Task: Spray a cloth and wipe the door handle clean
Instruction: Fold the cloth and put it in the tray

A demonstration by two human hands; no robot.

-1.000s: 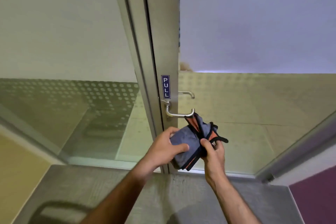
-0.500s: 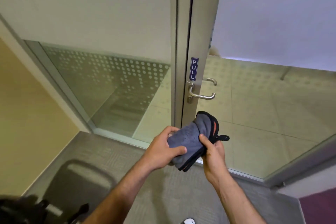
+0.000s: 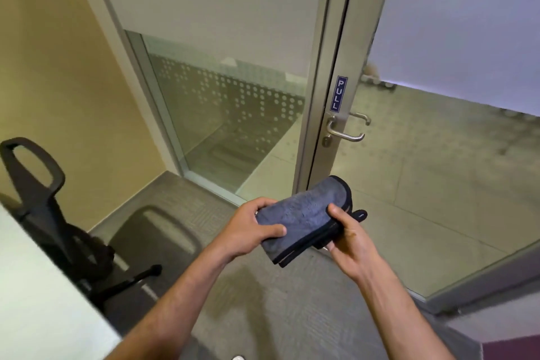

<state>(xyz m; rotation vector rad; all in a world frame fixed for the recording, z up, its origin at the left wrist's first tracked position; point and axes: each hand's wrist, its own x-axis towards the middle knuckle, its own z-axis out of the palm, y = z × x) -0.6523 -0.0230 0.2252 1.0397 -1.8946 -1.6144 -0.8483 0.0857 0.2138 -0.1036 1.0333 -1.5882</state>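
Note:
A folded grey cloth with black edging (image 3: 306,215) is held flat between both hands, below the door handle. My left hand (image 3: 251,228) grips its left end with the thumb on top. My right hand (image 3: 349,238) holds its right end from beneath, thumb pressed on the cloth. The silver lever door handle (image 3: 344,133) sits on the metal frame of a glass door, under a blue PULL sign (image 3: 339,93), well above and clear of the cloth. No spray bottle is in view.
A black office chair (image 3: 52,213) stands at the left on the grey carpet. A white desk edge (image 3: 26,286) fills the lower left corner. Glass panels with dotted frosting (image 3: 222,102) flank the door. A yellow wall is at the far left.
The view has swung left and down, so the door handle now sits further right and the chair has come into sight. The cloth has been folded flat; its orange side no longer shows.

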